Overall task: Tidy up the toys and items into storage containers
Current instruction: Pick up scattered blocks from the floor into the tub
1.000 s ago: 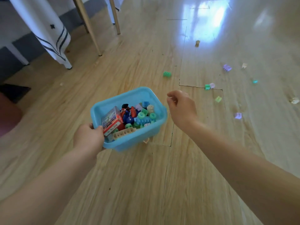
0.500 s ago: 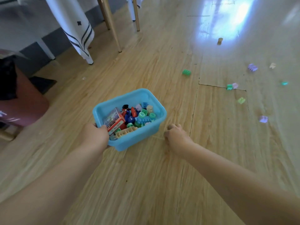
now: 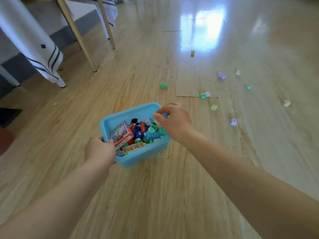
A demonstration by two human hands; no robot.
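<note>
A light blue plastic bin (image 3: 110, 119) sits low over the wooden floor, filled with several colourful building blocks and a red card box (image 3: 121, 135). My left hand (image 3: 100, 150) grips the bin's near left corner. Hovering above the bin's far right corner, my right hand (image 3: 174, 123) has thumb and forefinger pinched on what looks like a small pale piece, mostly hidden by the fingers. Loose blocks lie on the floor beyond: a green one (image 3: 163, 86), a green and pink pair (image 3: 205, 95), a light green one (image 3: 213, 107) and a purple one (image 3: 233, 121).
Further right and back lie a purple block (image 3: 222, 76), a white piece (image 3: 238, 72), a teal piece (image 3: 248, 87), a beige piece (image 3: 286, 102) and a tan piece (image 3: 192, 53). Wooden table legs (image 3: 77, 35) and a hanging white cloth (image 3: 43, 54) stand at the back left.
My right hand went down to the floor beside the bin's near right corner, then rose and now hangs pinched over the bin. My left hand has kept its hold.
</note>
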